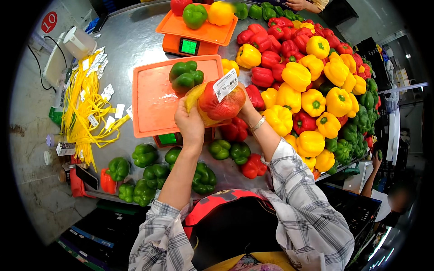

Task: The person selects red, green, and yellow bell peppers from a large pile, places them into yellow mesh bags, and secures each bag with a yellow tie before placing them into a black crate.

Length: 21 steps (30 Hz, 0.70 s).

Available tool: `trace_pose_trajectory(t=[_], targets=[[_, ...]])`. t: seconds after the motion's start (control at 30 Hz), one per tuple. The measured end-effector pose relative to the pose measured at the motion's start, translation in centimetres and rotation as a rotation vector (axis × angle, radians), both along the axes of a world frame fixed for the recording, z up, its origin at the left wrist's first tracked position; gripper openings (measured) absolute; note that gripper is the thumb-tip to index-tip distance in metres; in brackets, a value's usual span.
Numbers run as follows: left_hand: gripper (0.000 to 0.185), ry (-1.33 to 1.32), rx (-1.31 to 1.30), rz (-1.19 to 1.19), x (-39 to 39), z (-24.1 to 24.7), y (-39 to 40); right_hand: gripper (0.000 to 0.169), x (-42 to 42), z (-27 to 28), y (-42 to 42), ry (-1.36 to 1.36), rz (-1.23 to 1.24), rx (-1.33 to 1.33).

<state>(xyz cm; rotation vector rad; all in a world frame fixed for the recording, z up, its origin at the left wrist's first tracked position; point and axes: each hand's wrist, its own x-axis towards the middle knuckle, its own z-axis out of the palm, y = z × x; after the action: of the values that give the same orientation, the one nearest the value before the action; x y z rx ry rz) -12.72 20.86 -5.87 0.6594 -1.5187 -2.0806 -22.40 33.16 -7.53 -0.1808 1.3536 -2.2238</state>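
Between my two hands is a yellow net bag point(196, 101) with a red bell pepper point(220, 105) inside and a printed white tag point(226, 84) on top. My left hand point(190, 123) grips the netting on its left side. The right side of the bag is in my right hand point(247, 105), whose fingers are partly hidden behind the pepper. Under the bag lies an orange tray point(152, 98) on a digital scale point(168, 139) with a green display. A green bell pepper point(185, 76) rests on that tray, just beyond my left hand.
A large heap of yellow peppers point(310, 144), red and green ones fills the right. Another orange scale point(173, 44) holds three peppers. Yellow net sleeves point(76, 108) with tags lie left. Loose green peppers point(145, 155) sit near the front edge. Other people are partly visible at top and right.
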Motion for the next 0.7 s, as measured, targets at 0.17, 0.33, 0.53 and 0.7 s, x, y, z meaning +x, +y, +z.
trace_pose_trajectory(t=[0.17,0.33,0.53,0.7], targets=[[0.01,-0.25,0.174,-0.051,0.6,-0.5,-0.6,0.02,0.0,-2.2,0.2,0.106,-0.061,0.12],[0.004,-0.29,0.118,-0.006,0.4,-1.9,-0.7,0.023,0.4,-1.6,-0.5,0.108,-0.018,0.135],[0.003,-0.259,-0.003,0.091,0.5,-2.7,0.2,0.025,0.4,-3.3,-0.7,0.307,-0.035,0.222],[0.003,-0.138,-0.058,0.036,-0.1,2.7,-0.2,0.028,-1.0,-0.6,0.4,0.347,0.012,0.092]])
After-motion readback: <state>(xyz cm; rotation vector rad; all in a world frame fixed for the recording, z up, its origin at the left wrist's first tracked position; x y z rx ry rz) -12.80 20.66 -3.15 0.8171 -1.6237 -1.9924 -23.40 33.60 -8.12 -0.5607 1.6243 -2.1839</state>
